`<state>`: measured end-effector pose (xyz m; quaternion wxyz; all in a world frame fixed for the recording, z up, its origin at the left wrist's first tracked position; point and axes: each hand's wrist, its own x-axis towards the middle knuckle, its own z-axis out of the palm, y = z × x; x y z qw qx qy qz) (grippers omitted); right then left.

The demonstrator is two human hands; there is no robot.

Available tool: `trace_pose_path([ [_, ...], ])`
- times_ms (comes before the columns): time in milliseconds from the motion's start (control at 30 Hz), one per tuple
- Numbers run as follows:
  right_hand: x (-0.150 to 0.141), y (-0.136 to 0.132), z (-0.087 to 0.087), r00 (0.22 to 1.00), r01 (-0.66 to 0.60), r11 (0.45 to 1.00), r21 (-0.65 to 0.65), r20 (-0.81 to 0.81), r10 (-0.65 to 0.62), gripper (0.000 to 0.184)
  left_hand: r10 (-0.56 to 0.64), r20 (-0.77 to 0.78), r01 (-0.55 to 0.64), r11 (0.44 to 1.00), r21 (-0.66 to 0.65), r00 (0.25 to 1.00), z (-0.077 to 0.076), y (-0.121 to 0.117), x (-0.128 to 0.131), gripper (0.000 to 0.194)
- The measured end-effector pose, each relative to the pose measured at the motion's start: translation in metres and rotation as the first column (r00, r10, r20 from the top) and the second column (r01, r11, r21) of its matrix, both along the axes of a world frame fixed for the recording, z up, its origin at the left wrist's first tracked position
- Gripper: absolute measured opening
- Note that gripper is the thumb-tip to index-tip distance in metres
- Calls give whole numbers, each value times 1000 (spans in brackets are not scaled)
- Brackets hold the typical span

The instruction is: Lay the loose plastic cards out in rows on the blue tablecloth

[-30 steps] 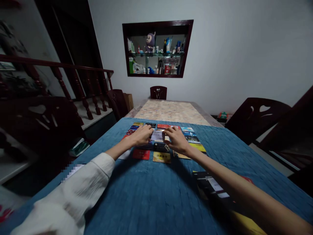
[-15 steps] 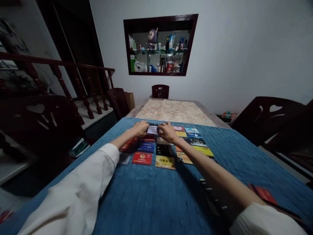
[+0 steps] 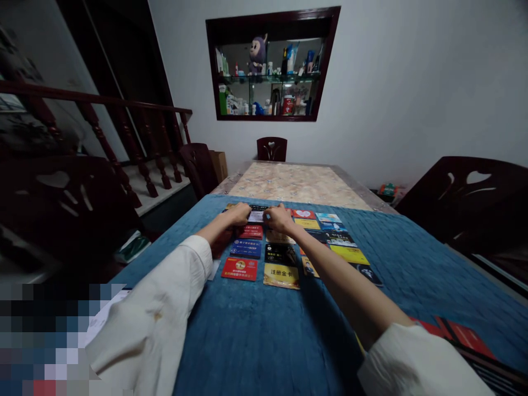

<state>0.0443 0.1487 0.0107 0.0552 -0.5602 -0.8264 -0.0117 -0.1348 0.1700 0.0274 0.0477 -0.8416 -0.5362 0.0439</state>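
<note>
Both of my hands are at the far end of several rows of plastic cards on a blue cloth (image 3: 247, 330). A whitish card (image 3: 256, 216) lies between them, just in front of a black card (image 3: 259, 208). My left hand (image 3: 239, 213) is closed at its left edge and my right hand (image 3: 279, 218) at its right edge; the fingertips are partly hidden. Nearer me in the same column are a red card (image 3: 249, 231), a blue card (image 3: 246, 248) and another red card (image 3: 239, 269). Beside these lie a black VIP card (image 3: 280, 254) and a gold card (image 3: 281, 276).
More cards, such as a yellow card (image 3: 350, 254), fill the right columns. Red and black cards (image 3: 466, 335) lie by my right sleeve. Beyond the cloth stretches the patterned tabletop (image 3: 292, 181). Chairs (image 3: 474, 198) stand around the table.
Both hands have moved away from me with the whitish card, from the middle rows to the far row. Cards that my hands covered now show nearer me. The view has shifted slightly.
</note>
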Motion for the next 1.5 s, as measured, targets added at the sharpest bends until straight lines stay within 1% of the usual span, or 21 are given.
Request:
trace_pose_path([
  [200, -3, 4, -3, 1000, -1, 999, -41, 18, 2, 30, 24, 1, -24, 999, -37, 1000, -2, 3, 0, 28],
  [533, -9, 1, 0, 999, -10, 996, -88, 44, 14, 36, 36, 16, -34, 996, -78, 999, -2, 1, -1, 30],
  [767, -9, -1, -1, 999, -25, 997, -78, 43, 28, 36, 22, 26, -20, 997, -80, 999, -3, 0, 1, 29],
  [933, -7, -3, -2, 998, -36, 997, -65, 49, 39, 35, 25, 14, -25, 998, -61, 1000, -6, 3, 2, 25],
  [1033, -3, -3, -3, 998, -44, 998, -41, 46, 46, 39, 17, 4, -17, 999, -38, 1000, -7, 2, 1, 24],
  [1133, 5, -5, -4, 998, -52, 999, -7, 39, 52, 41, -1, 2, 1, 1000, 4, 1000, -3, -4, 1, 26],
  [1233, 15, -11, -3, 998, -64, 998, 26, 30, 63, 39, -19, 3, 19, 998, 58, 1000, 3, -15, 3, 28],
  [1367, 32, -27, 0, 998, -70, 995, 71, 16, 69, 33, -63, 7, 62, 992, 114, 998, 8, -32, 12, 28],
  [1500, 50, -47, 3, 998, -62, 991, 115, 5, 62, 29, -113, 18, 109, 981, 160, 993, 10, -53, 27, 27],
])
